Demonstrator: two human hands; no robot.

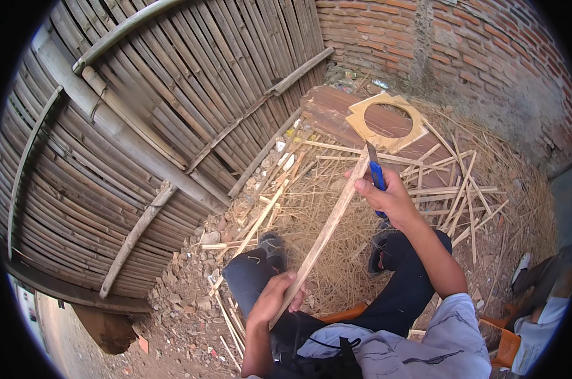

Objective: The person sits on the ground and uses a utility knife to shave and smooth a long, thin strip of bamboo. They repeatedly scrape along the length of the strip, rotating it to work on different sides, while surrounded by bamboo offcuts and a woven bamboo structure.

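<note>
A long, flat bamboo strip (pixel 327 237) slants across my lap, its far end up and to the right. My left hand (pixel 274 297) is closed around the strip's lower part, near my left thigh. In my right hand (pixel 390 199) is a blue utility knife (pixel 377 175), gripped with its blade out and pointing up. The blade lies against or just beside the strip's far end; I cannot tell whether it touches. My right thumb and a fingertip also press on the strip.
Thin split strips (pixel 460 196) lie loosely stacked at the right on a bed of shavings (pixel 336 284). Beyond them, a pale board with a round hole (pixel 419 129) rests on a brown panel (pixel 330 117). A bamboo fence (pixel 172 95) and a brick wall (pixel 482 57) enclose the spot. Another person (pixel 545 316) sits at the right.
</note>
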